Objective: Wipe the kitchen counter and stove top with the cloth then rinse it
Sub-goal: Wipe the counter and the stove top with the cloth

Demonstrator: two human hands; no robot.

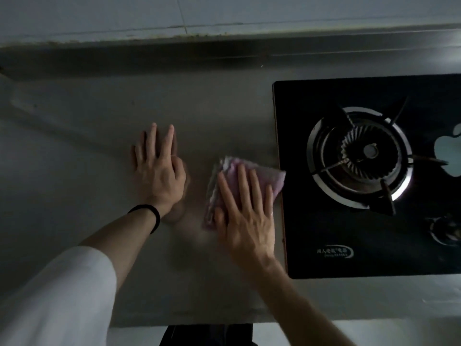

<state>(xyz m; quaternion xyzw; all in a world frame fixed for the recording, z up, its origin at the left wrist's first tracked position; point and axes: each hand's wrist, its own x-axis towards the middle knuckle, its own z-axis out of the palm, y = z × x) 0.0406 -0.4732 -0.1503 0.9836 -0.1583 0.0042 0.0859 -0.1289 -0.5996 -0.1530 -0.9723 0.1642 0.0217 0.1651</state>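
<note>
The right hand (245, 216) pressed flat, fingers spread, on the pink cloth (234, 178) lying on the counter (87, 171) beside the stove (349, 233); the left hand (158, 168) rested open (bracing). Even pressure and overlapping strokes would suit.

Cloth (245, 178) soft pink fabric; counter (99, 136) smooth matt grey; stove top (324, 221) glossy black glass.

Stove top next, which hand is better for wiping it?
Probably the right hand. It lies flat on the cloth, whose corner reaches the edge of the stove top. The left hand rests on the counter, farther away, with no cloth.
</note>
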